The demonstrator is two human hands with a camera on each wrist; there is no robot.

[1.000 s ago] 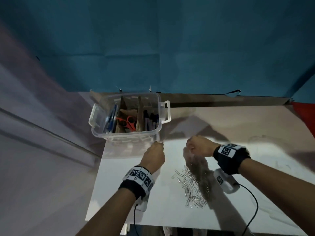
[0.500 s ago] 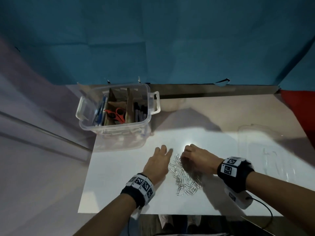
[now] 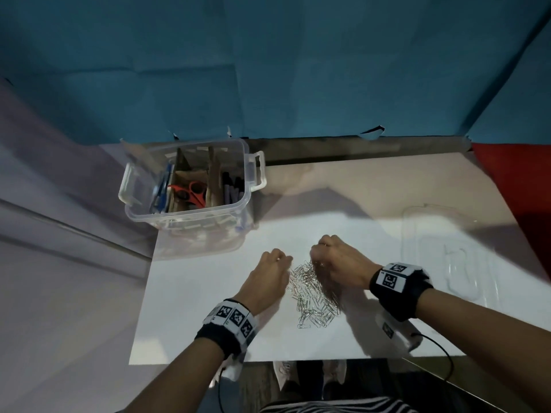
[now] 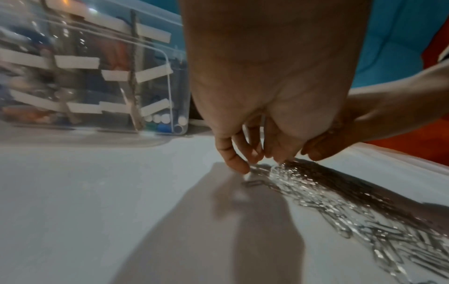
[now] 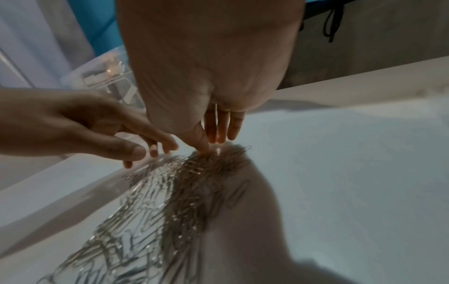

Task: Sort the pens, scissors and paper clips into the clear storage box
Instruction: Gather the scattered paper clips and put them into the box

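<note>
Pens (image 3: 231,189) and scissors (image 3: 190,193) boxed; paper clips (image 3: 311,296) loose on counter (image 3: 193,308), both hands' fingers (image 4: 237,163) curled, gathering them.

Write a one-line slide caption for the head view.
Both hands gather the paper clips on the white sheet near the clear storage box.

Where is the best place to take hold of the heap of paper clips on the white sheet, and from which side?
Probably take the paper clips at the heap's far end, where both hands already meet: left hand from the left edge, right hand from the right. They lie flat and loose, so scooping inward should work better than pinching from above.
</note>
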